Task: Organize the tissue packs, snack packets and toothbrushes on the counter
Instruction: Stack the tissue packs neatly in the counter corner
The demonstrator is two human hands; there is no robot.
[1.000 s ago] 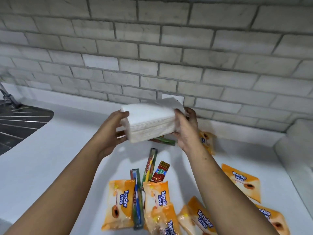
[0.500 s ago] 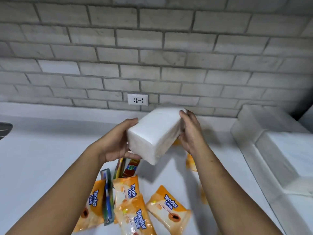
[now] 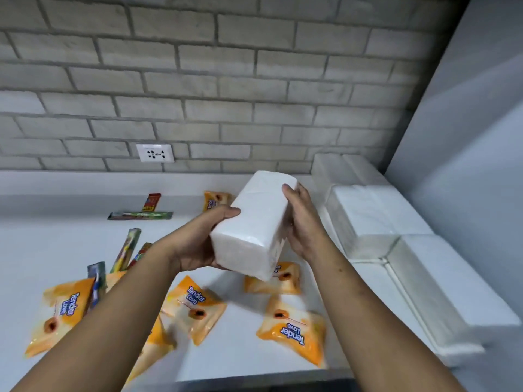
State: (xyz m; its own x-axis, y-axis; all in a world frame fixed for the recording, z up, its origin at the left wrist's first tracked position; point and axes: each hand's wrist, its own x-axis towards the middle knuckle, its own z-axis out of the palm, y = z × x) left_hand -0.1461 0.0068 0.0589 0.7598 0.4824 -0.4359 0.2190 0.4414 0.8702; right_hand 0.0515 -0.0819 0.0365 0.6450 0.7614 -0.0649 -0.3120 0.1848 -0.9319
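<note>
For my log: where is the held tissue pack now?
Head view, centre: the tissue pack is held between left hand and right hand above snack packets, left of the row of packs along the right wall.

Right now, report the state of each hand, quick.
Left hand: closed on the tissue pack, thumb on top.
Right hand: closed on the tissue pack too, at its other side.
</note>
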